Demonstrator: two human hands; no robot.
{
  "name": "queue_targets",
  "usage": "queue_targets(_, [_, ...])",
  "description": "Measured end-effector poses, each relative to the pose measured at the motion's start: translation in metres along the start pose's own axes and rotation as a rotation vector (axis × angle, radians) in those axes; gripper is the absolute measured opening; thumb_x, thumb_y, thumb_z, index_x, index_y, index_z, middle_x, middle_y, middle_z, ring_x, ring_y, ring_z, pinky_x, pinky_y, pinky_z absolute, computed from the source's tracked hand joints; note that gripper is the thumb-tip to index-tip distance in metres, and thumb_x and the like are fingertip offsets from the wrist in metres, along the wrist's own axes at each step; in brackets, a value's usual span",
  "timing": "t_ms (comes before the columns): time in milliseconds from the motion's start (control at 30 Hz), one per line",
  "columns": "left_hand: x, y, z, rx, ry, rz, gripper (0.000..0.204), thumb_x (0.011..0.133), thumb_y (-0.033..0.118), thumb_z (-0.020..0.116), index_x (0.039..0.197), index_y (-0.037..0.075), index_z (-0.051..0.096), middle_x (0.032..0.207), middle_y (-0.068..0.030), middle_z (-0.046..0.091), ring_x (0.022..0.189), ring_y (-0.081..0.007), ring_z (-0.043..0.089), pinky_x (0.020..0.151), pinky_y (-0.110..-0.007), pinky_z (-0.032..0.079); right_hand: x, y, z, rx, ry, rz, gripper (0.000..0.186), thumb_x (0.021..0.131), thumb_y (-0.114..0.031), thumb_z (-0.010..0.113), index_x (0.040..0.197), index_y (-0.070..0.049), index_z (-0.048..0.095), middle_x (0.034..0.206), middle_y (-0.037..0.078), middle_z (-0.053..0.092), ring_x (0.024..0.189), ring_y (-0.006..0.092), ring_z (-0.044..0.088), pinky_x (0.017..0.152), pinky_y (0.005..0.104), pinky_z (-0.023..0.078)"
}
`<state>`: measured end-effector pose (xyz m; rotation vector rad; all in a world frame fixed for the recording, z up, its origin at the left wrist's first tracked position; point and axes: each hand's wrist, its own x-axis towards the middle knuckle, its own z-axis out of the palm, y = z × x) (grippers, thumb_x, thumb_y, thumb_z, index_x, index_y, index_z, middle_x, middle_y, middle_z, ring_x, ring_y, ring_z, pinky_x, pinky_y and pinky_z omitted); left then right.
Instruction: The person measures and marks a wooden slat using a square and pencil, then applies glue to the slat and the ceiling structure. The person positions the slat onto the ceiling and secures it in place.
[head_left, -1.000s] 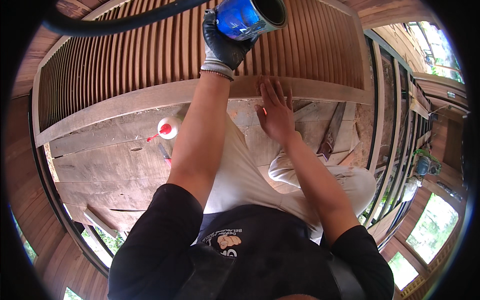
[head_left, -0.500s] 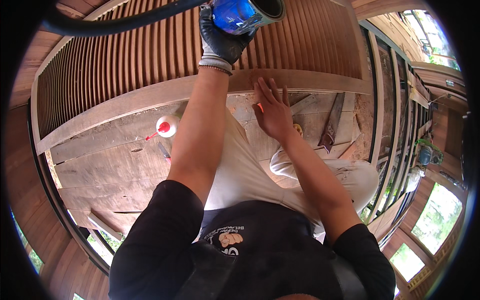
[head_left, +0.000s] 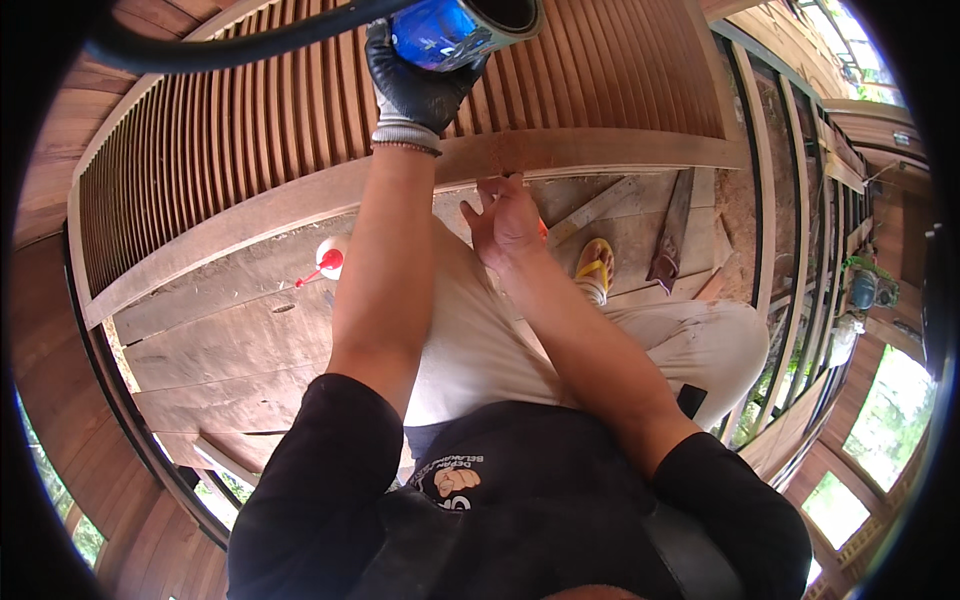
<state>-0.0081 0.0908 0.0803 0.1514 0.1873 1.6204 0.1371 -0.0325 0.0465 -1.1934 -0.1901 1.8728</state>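
My left hand (head_left: 420, 90), in a black-coated grey glove, is closed around a blue cylindrical can (head_left: 437, 35) held above a slatted wooden panel (head_left: 300, 110). The can tilts, its round dark opening turned toward the right. My right hand (head_left: 503, 225) is bare and sits at the near edge of the panel's wooden frame (head_left: 590, 148). Its fingers are partly bent but spread apart, the tips by the frame's edge, and I see nothing held in them. A small orange thing (head_left: 543, 229) shows just behind this hand, mostly hidden.
A white bottle with a red nozzle (head_left: 330, 260) stands left of my left forearm on wooden boards (head_left: 220, 350). To the right lie a handsaw (head_left: 670, 235) and a sandalled foot (head_left: 595, 262). A black hose (head_left: 240, 48) crosses the upper left.
My right hand has moved left and nearer to me, from lying flat on the frame to bent fingers at its edge. The left hand and can have shifted slightly left.
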Motion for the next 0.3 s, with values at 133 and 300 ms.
queue_targets(133, [-0.001, 0.01, -0.013, 0.123, 0.112, 0.032, 0.082, 0.083, 0.071, 0.054, 0.144, 0.017, 0.045, 0.143, -0.015, 0.051, 0.132, -0.0393, 0.049, 0.104, -0.061, 0.046, -0.002, 0.005, 0.001, -0.045, -0.004, 0.017, 0.071, 0.085, -0.009, 0.057, 0.148, -0.021, 0.028, 0.152, 0.002, 0.035, 0.143, 0.0181, 0.028, 0.117, 0.0546, 0.015])
queue_targets(300, [-0.004, 0.008, -0.015, 0.213, 0.076, 0.065, 0.086, 0.084, 0.073, 0.052, 0.149, 0.019, 0.04, 0.149, -0.0147, 0.045, 0.134, -0.0398, 0.046, 0.107, -0.063, 0.042, 0.013, 0.019, -0.012, -0.12, -0.005, 0.031, 0.059, 0.09, -0.015, 0.057, 0.145, -0.022, 0.036, 0.153, 0.0, 0.035, 0.147, 0.0176, 0.026, 0.118, 0.056, 0.015])
